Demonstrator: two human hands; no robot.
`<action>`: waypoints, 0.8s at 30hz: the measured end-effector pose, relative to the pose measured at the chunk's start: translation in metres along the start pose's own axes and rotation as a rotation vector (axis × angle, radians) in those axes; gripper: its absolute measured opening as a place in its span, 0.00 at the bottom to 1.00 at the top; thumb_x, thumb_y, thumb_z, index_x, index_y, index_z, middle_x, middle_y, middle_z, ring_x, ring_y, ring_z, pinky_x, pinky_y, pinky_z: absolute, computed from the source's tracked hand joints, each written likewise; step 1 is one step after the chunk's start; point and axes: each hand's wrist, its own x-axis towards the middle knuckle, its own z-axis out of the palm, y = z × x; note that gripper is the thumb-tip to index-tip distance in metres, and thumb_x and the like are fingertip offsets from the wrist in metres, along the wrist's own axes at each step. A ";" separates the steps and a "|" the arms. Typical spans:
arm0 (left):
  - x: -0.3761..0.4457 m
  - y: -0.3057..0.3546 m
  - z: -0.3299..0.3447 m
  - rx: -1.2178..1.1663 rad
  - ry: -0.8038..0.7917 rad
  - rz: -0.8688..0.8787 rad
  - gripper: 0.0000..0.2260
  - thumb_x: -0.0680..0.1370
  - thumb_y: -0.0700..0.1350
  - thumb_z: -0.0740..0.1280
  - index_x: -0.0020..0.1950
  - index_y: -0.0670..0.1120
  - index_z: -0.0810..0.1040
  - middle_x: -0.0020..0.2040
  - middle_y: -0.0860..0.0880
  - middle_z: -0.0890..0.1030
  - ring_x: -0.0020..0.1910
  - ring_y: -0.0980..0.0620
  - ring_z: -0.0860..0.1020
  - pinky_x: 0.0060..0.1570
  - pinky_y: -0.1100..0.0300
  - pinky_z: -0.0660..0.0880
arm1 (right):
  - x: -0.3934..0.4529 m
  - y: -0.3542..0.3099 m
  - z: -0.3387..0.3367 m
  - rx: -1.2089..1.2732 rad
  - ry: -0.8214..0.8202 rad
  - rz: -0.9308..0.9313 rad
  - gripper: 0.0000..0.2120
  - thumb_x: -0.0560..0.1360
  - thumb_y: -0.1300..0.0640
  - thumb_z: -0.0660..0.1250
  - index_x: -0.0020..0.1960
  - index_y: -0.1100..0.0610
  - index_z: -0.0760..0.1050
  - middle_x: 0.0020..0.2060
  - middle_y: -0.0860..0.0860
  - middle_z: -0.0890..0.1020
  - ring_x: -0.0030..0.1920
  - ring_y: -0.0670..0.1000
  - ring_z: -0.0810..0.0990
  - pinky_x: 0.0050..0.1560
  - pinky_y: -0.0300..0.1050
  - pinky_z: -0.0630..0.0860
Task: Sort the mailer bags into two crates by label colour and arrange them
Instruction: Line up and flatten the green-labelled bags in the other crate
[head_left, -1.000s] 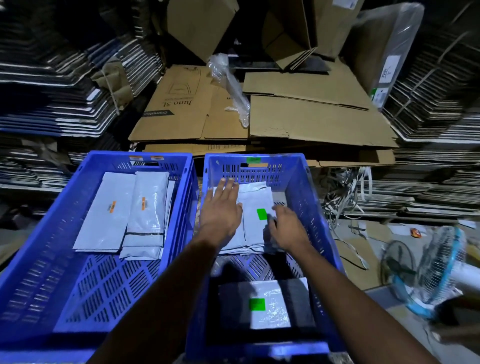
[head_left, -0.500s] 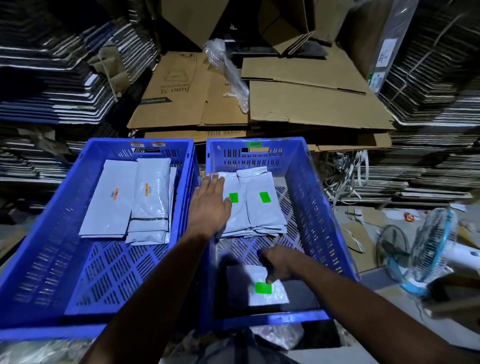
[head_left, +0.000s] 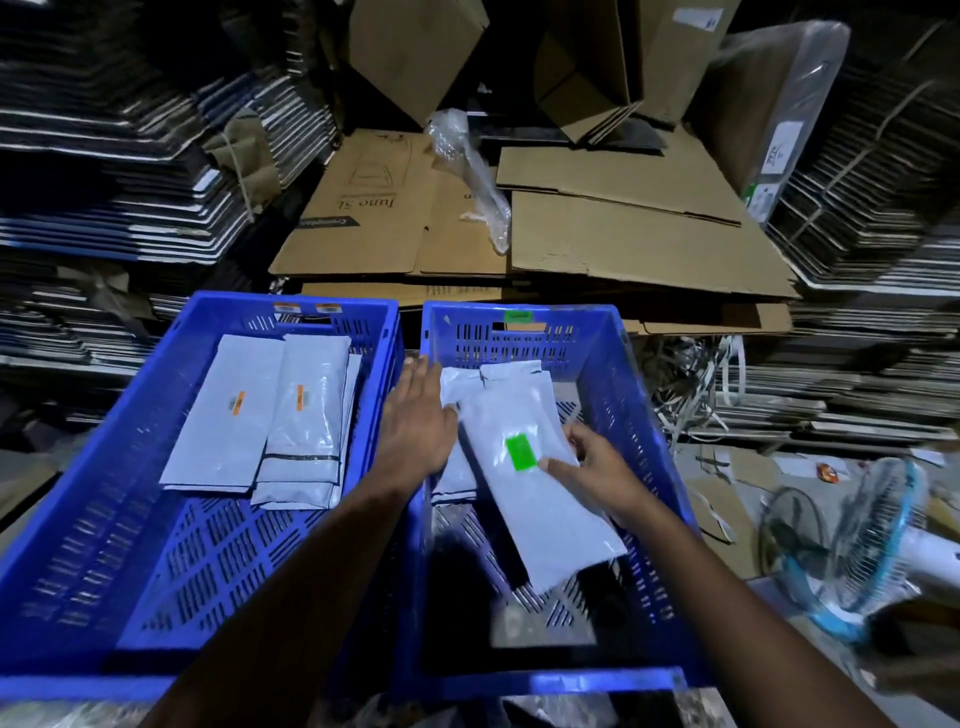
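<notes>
- We note two blue crates side by side: the left crate (head_left: 78, 519) carries orange tags on its far rim, the right crate (head_left: 644, 415) a green tag.
- In the left crate we count at least three grey mailer bags with orange labels (head_left: 306, 431), lying flat toward the far end, overlapping along their long edges.
- The near half of the left crate floor is bare slotted plastic.
- In the right crate, a small stack of grey bags (head_left: 457, 384) lies at the far end, largely covered from our view.
- The right hand (head_left: 597, 473) grips a bag with a green label (head_left: 535, 483) along its right edge, thumb on top just beside the label, fingers curled underneath.
- That bag sits tilted and diagonal, its far end over the stack, its near end raised above the crate floor.
- The left hand (head_left: 415, 426) lies flat with fingers extended and loose, pressing on the left side of the stack against the crate's left wall; it grasps nothing.
- A further pale bag (head_left: 540, 623) lies in shadow at the near end of the right crate; we cannot read its label.
- Behind the crates we record flattened cardboard sheets (head_left: 623, 239) and, on top of them, a clear plastic wrap (head_left: 472, 171).
- A small fan (head_left: 857, 535) with a light blue rim stands on the floor to the right.
</notes>
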 end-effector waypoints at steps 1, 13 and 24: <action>0.006 -0.002 -0.002 0.011 -0.006 -0.013 0.28 0.83 0.48 0.56 0.81 0.45 0.50 0.82 0.49 0.48 0.80 0.51 0.44 0.79 0.52 0.47 | 0.011 -0.007 0.002 0.055 0.086 0.010 0.14 0.69 0.53 0.77 0.51 0.52 0.76 0.46 0.55 0.84 0.45 0.56 0.83 0.48 0.56 0.80; 0.017 -0.005 0.002 0.118 0.136 -0.034 0.26 0.81 0.42 0.56 0.79 0.42 0.59 0.79 0.46 0.61 0.80 0.49 0.52 0.78 0.59 0.47 | 0.105 -0.041 0.063 -0.551 0.217 0.019 0.22 0.77 0.51 0.69 0.67 0.57 0.70 0.62 0.56 0.78 0.63 0.59 0.75 0.58 0.50 0.74; 0.021 0.000 0.000 0.035 0.150 -0.080 0.27 0.81 0.42 0.57 0.80 0.44 0.58 0.80 0.48 0.60 0.80 0.51 0.52 0.78 0.59 0.49 | 0.140 -0.014 0.133 -1.026 -0.257 -0.077 0.29 0.84 0.46 0.44 0.82 0.54 0.46 0.81 0.56 0.45 0.80 0.57 0.40 0.78 0.59 0.41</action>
